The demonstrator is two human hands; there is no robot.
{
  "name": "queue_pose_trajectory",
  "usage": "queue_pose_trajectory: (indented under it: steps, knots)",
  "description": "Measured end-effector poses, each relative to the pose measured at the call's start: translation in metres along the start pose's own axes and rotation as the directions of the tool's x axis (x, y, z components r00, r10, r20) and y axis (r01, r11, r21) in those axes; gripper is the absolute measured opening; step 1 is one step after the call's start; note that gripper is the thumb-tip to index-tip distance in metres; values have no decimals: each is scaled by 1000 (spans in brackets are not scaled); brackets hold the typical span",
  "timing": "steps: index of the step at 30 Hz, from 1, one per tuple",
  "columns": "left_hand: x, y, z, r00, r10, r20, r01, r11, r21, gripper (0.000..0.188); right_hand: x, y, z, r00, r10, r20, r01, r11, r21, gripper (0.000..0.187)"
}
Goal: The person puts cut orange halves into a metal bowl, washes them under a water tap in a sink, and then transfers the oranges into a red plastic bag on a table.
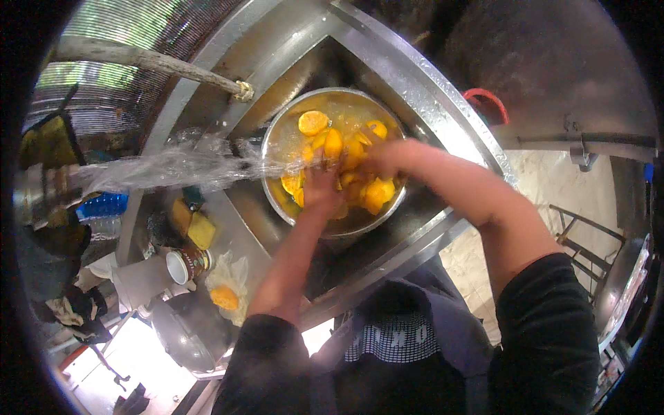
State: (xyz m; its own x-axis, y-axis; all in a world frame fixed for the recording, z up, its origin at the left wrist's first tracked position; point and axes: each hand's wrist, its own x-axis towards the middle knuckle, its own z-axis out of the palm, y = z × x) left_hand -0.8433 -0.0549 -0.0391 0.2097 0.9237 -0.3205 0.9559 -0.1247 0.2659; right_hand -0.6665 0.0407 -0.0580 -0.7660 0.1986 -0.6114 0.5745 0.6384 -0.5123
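Note:
A round metal bowl point(271, 200) stands in a steel sink, holding water and several orange halves point(313, 123) with bright orange peel and flesh. Both my hands are down in it among the fruit. My left hand point(323, 185) lies at the bowl's near left side, its fingers against the orange pieces and partly under water. From the right reaches my right hand point(382, 159), smeared by motion, its fingers hidden among the halves. A thick stream of water point(173, 166) runs in from a spout point(43, 196) at the left and lands beside my left hand.
The steel sink point(387, 76) surrounds the bowl with raised rims. On its left ledge are yellow sponges point(201, 230), a brown-and-white tub point(188, 266) and a plastic bag point(234, 283) with something orange. A pale pole point(152, 61) juts in above. A red ring-shaped handle point(488, 104) shows at right.

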Motion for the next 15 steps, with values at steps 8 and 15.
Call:
queue_pose_trajectory:
  steps: [8, 15]
  knots:
    - [56, -111, -20, 925, -255, 281, 379, 602, -703, 51, 33, 35, 13, 608, 766, -209, -202, 403, 892, 49]
    - [102, -84, 8, 819, -102, 565, 574, 172, -801, 72, 71, 67, 40, 774, 627, -90, 287, -220, 932, 56]
